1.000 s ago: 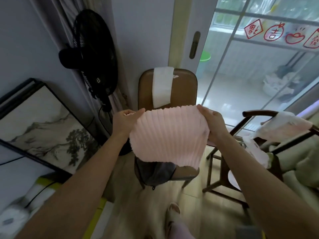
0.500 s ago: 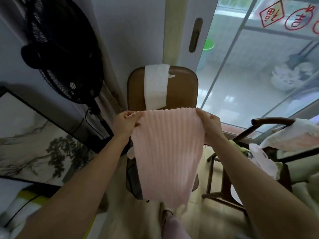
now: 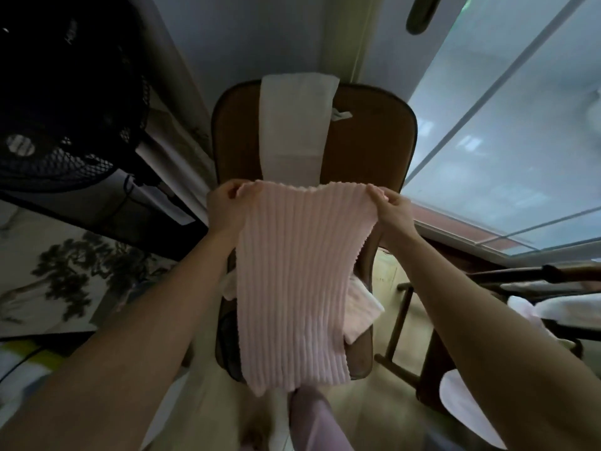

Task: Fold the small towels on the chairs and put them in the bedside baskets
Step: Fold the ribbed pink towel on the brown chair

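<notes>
A pink ribbed small towel (image 3: 292,281) hangs full length in front of me above a brown chair (image 3: 367,151). My left hand (image 3: 226,209) pinches its top left corner and my right hand (image 3: 392,211) pinches its top right corner. A white towel (image 3: 297,125) is draped over the chair's backrest. Another pale pink towel (image 3: 359,310) lies on the seat, mostly hidden behind the hanging one. No basket is in view.
A black standing fan (image 3: 65,92) is at the left, with a framed ink painting (image 3: 74,275) leaning below it. A glass sliding door (image 3: 507,141) fills the right. A wooden armchair (image 3: 527,275) with pale cloths stands at the right edge.
The towel has dropped open from a bunched, half-length hold to hanging full length. I have moved closer to the chair and the view tilts further down.
</notes>
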The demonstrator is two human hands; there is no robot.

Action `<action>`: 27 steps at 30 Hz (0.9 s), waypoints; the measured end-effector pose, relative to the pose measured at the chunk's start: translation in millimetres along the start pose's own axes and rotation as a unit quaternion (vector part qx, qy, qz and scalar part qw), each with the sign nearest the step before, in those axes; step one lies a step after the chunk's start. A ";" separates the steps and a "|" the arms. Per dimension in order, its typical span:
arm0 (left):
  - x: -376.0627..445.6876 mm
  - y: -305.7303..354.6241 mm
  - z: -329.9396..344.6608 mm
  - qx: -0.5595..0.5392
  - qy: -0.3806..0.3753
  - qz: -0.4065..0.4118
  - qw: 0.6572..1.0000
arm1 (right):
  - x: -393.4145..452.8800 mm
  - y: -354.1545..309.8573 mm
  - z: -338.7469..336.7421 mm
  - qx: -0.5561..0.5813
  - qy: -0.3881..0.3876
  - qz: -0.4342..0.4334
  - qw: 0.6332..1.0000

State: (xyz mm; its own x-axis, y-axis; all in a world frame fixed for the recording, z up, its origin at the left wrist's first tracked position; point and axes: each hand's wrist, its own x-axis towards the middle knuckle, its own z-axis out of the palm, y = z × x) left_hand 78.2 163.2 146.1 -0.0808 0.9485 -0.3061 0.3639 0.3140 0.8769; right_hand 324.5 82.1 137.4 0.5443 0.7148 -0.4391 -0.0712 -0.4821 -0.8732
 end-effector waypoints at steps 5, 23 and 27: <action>20.7 4.4 5.2 -0.021 0.004 0.003 1.000 | 18.6 -5.4 15.8 0.014 0.004 -0.019 1.000; -85.6 -143.0 -37.2 -0.023 -0.113 -0.135 0.984 | -101.5 140.0 10.5 0.013 0.047 0.115 0.992; -135.2 -195.0 -46.8 0.014 -0.138 -0.119 0.983 | -142.8 196.9 6.0 0.013 0.066 0.122 0.990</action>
State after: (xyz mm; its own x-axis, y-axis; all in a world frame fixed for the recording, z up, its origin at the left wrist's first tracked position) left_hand -25.3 -24.4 33.8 0.0879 0.8001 -0.5933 0.3904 0.5203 0.7595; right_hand 227.7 -111.8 26.9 0.6132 0.5046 -0.6077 -0.2351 -0.6179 -0.7503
